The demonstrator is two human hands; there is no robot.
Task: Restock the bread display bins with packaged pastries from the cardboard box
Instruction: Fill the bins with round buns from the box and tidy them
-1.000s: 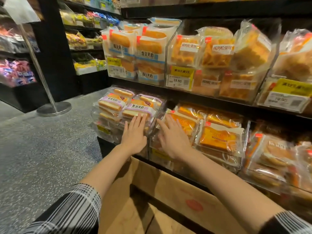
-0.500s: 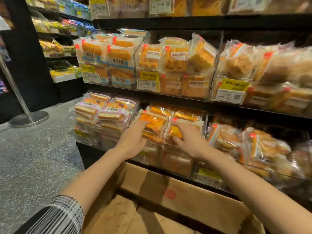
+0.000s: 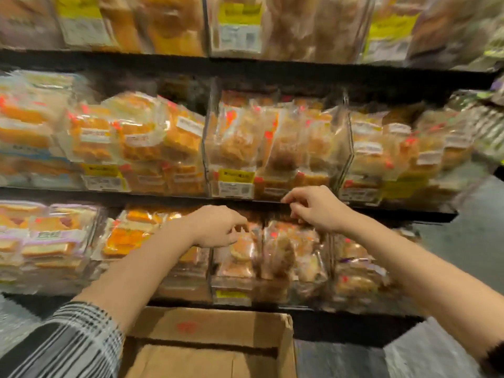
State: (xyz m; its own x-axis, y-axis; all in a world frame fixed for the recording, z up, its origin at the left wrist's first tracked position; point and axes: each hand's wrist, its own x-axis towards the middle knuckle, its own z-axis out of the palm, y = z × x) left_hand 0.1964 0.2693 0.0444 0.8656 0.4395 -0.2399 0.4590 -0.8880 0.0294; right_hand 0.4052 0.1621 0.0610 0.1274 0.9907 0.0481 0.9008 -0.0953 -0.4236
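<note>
Two bare hands are shown reaching into the lowest tier of a bread display, directly above an open cardboard box point(image 3: 218, 347) that stands on the floor against the foot of the shelving. The left hand point(image 3: 215, 227) is held over the near end of a clear display bin point(image 3: 270, 257) above the box; its fingers are curled downward onto the top of a packaged pastry point(image 3: 240, 255), but motion blur prevents it from being told whether the wrapper is pinched or merely touched. The right hand point(image 3: 316, 208) is raised slightly higher, just above the same bin and level with the dark shelf edge point(image 3: 163, 197) that carries the middle tier; its fingers are loosely bent and drawn toward the thumb, and no package can be made out between them. The bin above the box is seen to be stocked with clear-wrapped pastries, as are the neighbouring bins to either side of it. Only brown flaps and inner walls of the box are visible; whether pastries remain inside cannot be told. The step in hand is judged to be the seating or straightening of packages already placed in the bin above the box, rather than a fresh pick. The next move is judged to call for both hands to be withdrawn from the bin and lowered to the box, so that another package may be lifted and set into whichever bin above the box still has room.
</note>
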